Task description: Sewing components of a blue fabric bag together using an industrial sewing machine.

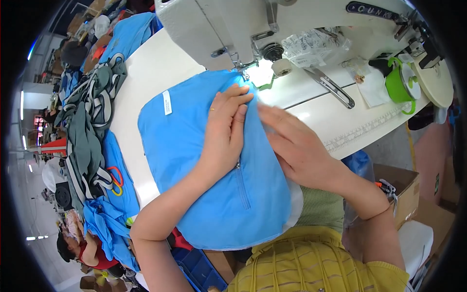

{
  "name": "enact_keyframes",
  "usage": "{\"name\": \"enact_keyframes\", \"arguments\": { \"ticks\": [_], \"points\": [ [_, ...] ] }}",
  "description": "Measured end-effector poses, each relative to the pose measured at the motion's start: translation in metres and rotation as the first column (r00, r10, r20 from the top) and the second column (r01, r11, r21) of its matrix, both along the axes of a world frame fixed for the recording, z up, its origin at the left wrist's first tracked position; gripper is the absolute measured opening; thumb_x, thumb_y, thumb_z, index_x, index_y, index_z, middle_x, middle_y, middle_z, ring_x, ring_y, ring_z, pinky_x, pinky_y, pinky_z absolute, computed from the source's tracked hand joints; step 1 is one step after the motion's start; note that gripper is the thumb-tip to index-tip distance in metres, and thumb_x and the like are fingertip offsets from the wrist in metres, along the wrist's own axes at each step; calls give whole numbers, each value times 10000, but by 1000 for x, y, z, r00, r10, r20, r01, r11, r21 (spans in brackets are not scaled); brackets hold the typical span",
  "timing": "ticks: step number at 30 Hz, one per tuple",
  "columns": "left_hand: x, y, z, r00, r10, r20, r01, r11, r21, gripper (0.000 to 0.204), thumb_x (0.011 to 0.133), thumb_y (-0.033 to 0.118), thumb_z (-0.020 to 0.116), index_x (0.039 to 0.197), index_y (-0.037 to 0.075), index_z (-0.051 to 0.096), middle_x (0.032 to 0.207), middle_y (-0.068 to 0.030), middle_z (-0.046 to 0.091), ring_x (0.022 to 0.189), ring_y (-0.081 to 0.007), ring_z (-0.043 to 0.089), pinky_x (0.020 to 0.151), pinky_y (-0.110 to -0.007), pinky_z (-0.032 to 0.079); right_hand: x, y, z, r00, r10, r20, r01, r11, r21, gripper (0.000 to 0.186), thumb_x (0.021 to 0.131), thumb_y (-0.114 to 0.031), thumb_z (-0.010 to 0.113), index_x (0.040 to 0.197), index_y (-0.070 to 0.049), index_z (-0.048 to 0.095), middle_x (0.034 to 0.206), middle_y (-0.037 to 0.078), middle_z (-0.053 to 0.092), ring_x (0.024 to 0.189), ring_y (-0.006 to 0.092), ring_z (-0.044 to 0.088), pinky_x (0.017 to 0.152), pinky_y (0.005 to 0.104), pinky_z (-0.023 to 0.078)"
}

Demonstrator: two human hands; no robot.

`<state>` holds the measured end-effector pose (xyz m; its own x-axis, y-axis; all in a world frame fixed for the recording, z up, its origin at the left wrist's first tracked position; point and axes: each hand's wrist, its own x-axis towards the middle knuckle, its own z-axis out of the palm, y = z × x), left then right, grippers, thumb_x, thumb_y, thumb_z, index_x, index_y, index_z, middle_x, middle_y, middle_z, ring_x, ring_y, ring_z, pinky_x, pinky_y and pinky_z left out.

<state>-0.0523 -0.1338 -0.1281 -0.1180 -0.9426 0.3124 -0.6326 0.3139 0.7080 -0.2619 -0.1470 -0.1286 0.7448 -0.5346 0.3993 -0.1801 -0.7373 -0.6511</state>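
A blue fabric panel [180,141] with a zipper [242,187] and a small white label [167,102] spreads over the white sewing table and hangs toward my lap. Its far edge reaches the presser foot [245,73] of a sewing machine [214,29], under a bright lamp. My left hand [226,124] lies flat on the panel, fingers stretched toward the foot and pressing the cloth. At the panel's right edge, my right hand [294,143] has its fingers extended along the cloth; its fingertips are blurred. Pale material shows under the panel's lower right rim.
Right of the machine lie thread snips [331,87], a clear ruler [357,131] and a green cup [403,82]. Grey-green straps [90,131], blue cloth and red-yellow scissors [116,180] lie at the left. Cardboard boxes [406,190] stand at the right. Another person [87,248] is at lower left.
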Motion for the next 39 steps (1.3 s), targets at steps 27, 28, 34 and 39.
{"name": "enact_keyframes", "arguments": {
  "ticks": [27, 28, 34, 39],
  "points": [
    [16, -9, 9, 963, -86, 256, 95, 995, -23, 314, 984, -19, 619, 1259, 74, 739, 1384, -126, 623, 1389, -353, 529, 1140, -428, 433, 5, 3, 0, 976, -83, -204, 23, 959, -281, 443, 829, -128, 579, 1153, 165, 657, 1392, 321, 582, 1425, 423, 492, 1233, 513, 357],
    [16, -11, 9, 964, -91, 249, 98, 995, -14, 316, 981, -13, 631, 1261, 83, 743, 1387, -127, 619, 1390, -354, 527, 1137, -426, 435, 5, 3, -1, 979, -91, -181, 40, 963, -266, 445, 826, -125, 582, 1159, 160, 655, 1401, 315, 578, 1432, 423, 485, 1235, 511, 353],
    [13, -17, 0, 978, -41, 204, 65, 992, -112, 254, 925, 45, 733, 1174, 71, 773, 1294, -155, 628, 1293, -400, 575, 1091, -476, 462, 3, 5, 1, 984, -110, -137, 78, 971, -224, 448, 826, -122, 592, 1186, 137, 655, 1403, 275, 586, 1432, 398, 488, 1242, 516, 338],
    [13, -17, 4, 983, -57, 176, 76, 992, -99, 291, 869, 121, 814, 1155, 79, 785, 1301, -154, 624, 1294, -381, 578, 1087, -463, 467, -8, 23, -5, 987, -94, -132, 60, 969, -238, 444, 824, -134, 606, 1187, 116, 663, 1373, 246, 610, 1414, 373, 506, 1246, 524, 326]
  ]
}}
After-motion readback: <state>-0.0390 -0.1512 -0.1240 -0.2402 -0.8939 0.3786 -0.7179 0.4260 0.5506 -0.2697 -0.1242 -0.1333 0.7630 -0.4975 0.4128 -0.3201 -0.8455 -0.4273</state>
